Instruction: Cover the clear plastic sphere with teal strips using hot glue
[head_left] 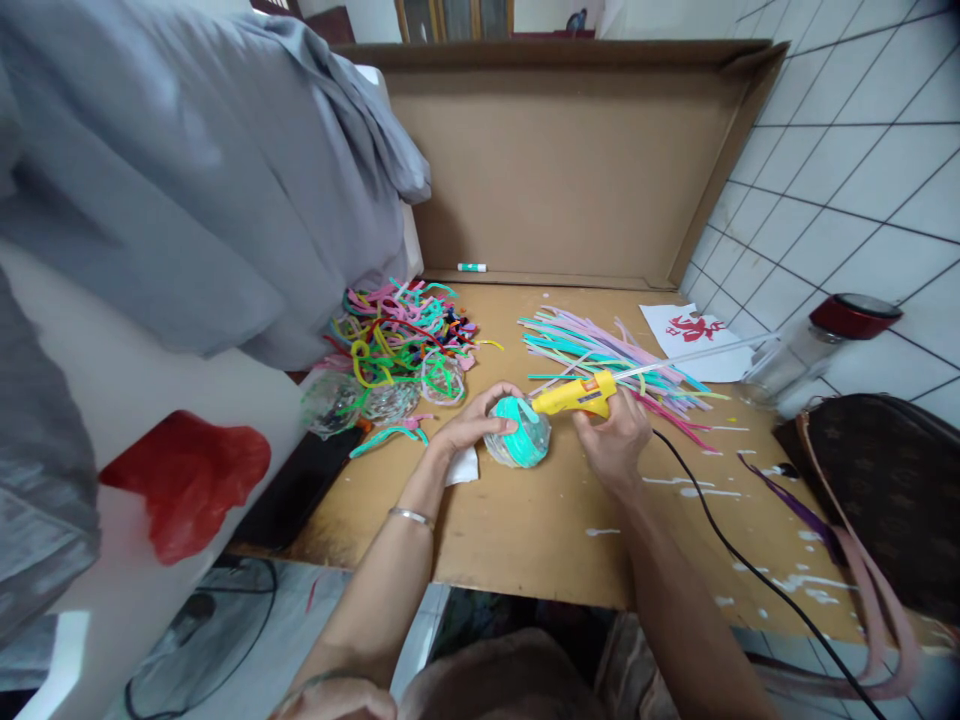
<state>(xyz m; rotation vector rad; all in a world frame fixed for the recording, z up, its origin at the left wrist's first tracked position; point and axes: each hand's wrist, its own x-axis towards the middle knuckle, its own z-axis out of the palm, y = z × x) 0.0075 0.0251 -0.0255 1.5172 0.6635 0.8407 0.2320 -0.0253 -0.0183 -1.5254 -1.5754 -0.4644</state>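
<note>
My left hand (480, 420) is closed around a clear, rounded plastic piece (519, 434) with turquoise pipe cleaner wound over it. Against its upper right side is the nozzle of a yellow hot glue gun (574, 397). My right hand (616, 432) grips the glue gun by its handle, and a long clear glue stick (675, 358) sticks out of its back. A black cord runs from the gun toward the lower right. Just under my left hand lies a small white paper (463, 467).
A heap of coloured pipe cleaners (405, 335) lies left, straight ones (600, 350) to the right. A clear jar with a red lid (806, 340), a brown bag (877, 470) and a tiled wall border the right side. Cardboard (570, 170) stands behind; a black phone-like slab (300, 490) lies left.
</note>
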